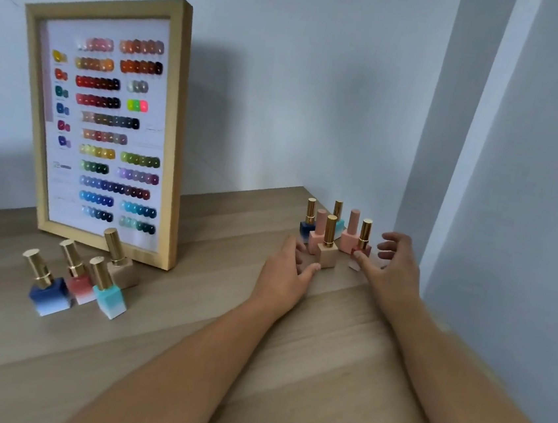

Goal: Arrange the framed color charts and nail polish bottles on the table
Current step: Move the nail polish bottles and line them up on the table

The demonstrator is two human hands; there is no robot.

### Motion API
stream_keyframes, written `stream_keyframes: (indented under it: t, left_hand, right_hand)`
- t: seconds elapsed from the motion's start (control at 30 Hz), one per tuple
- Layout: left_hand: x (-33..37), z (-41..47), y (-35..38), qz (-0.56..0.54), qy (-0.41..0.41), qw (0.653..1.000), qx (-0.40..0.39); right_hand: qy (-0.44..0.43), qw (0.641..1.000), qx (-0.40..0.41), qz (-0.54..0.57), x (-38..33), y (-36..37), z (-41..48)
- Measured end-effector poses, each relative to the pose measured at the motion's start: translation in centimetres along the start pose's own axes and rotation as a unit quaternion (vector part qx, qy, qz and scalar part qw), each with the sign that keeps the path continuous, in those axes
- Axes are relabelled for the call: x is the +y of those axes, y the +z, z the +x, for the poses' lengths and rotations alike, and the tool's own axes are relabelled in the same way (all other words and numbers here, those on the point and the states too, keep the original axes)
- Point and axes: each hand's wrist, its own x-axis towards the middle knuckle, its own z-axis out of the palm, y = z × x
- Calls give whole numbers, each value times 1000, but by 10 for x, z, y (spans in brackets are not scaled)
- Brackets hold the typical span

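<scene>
A wood-framed color chart [107, 124] stands upright against the wall at the left. In front of it sit a blue bottle [47, 287], a red bottle [78, 276], a turquoise bottle [109, 291] and a beige bottle [120, 263], all gold-capped. Near the right corner stands a cluster of several bottles, with a beige bottle [328, 247] in front and a red bottle [363, 242] at the right. My left hand [286, 274] is open, its thumb beside the beige bottle. My right hand [393, 261] is open, its thumb touching the red bottle's base.
The wooden table [190, 322] ends at a front edge on the lower right. Grey walls meet in a corner just behind the right cluster, and a wall column rises close to my right hand.
</scene>
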Motion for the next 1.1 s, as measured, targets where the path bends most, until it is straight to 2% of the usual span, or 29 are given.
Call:
stream_keyframes:
  t: [0.13, 0.3, 0.47, 0.57, 0.67, 0.9, 1.0, 1.1]
  left_hand:
    - [-11, -25, -25, 4, 3, 1000, 3]
    - [-28, -62, -65, 66, 23, 998, 8]
    - [-50, -107, -111, 140, 98, 985, 15]
    - [-66, -131, -143, 159, 110, 980, 35]
    - [-85, -150, -182, 166, 88, 978, 90]
    - [-132, -167, -252, 146, -49, 964, 217]
    - [-145, -160, -262, 116, -117, 964, 209]
    - [-153, -150, -265, 105, -141, 970, 171]
  right_hand:
    - [-51, 998, 15, 32, -17, 1, -30]
    - [-105, 991, -74, 25, -51, 27, -72]
    - [-118, 982, -142, 37, -85, 65, -110]
    - [-119, 974, -186, 46, -107, 91, -128]
    - [-135, 962, -226, 67, -127, 118, -145]
    - [-166, 935, -307, 58, -164, 165, -174]
    - [-169, 930, -322, 48, -170, 175, -177]
    - [-160, 929, -331, 30, -174, 182, -176]
